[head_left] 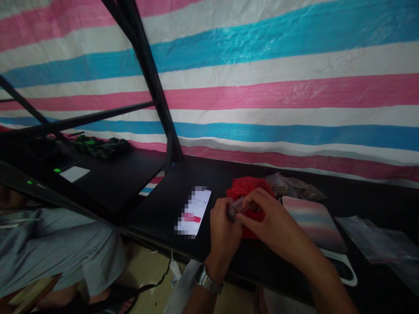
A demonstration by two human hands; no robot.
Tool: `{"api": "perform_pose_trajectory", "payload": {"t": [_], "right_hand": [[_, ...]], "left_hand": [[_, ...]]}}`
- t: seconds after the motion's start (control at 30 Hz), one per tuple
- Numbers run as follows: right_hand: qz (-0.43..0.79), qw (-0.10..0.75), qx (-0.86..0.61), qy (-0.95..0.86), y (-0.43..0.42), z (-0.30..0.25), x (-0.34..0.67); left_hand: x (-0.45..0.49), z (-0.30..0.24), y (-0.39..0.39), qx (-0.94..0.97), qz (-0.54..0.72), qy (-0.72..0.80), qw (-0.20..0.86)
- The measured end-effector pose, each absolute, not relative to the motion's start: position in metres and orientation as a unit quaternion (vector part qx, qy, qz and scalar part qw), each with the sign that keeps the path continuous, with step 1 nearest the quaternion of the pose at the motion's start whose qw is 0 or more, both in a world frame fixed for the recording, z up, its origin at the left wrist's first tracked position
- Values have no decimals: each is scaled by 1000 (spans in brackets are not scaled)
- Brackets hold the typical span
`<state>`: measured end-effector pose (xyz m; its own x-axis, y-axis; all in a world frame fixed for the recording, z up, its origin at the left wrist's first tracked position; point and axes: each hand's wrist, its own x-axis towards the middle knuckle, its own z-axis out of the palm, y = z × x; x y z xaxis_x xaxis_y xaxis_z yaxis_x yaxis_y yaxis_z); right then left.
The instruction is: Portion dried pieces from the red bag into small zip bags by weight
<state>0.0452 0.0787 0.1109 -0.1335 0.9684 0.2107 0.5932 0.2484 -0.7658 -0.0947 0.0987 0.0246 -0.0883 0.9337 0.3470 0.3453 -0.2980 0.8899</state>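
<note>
Above the front part of the black table, my left hand (225, 229) is closed around a small clear plastic bag (235, 208) with something brownish inside. The fingers of my right hand (265, 213) pinch the upper edge of the same bag. What exactly is in it is too small to make out. Just behind and beneath my hands lies a crumpled red plastic bag (244, 185), partly covered by them. Several clear bags with brown contents (291, 186) rest against its right side.
A lit phone (199, 213) lies left of my hands on the black table (153, 218). To the right are a flat glossy panel (310, 220) and clear plastic bags (376, 240). A black metal frame (147, 65) rises at left; a seated person in grey (65, 244) is nearby.
</note>
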Motion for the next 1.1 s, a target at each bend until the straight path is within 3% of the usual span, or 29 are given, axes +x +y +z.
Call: {"api": "perform_pose_trajectory", "payload": {"t": [0.53,0.7,0.77,0.87,0.97,1.1], "right_hand": [[359,423,-559,-616,97,99,56],[246,399,-631,-618,110,80,74],[181,392,-643,-633,112,76,77],[158,407,-617,-655,107,85,73],[259,413,-546,-682,94,104,60],[408,351,-468,-701,80,122,38]], "left_hand": [[-99,30,102,588,570,500,281],[-116,42,100,529,654,476,255],[-126,48,97,502,672,427,337],[-135,54,92,473,630,285,546],[-138,55,87,421,537,175,710],[-136,53,81,378,447,133,800]]}}
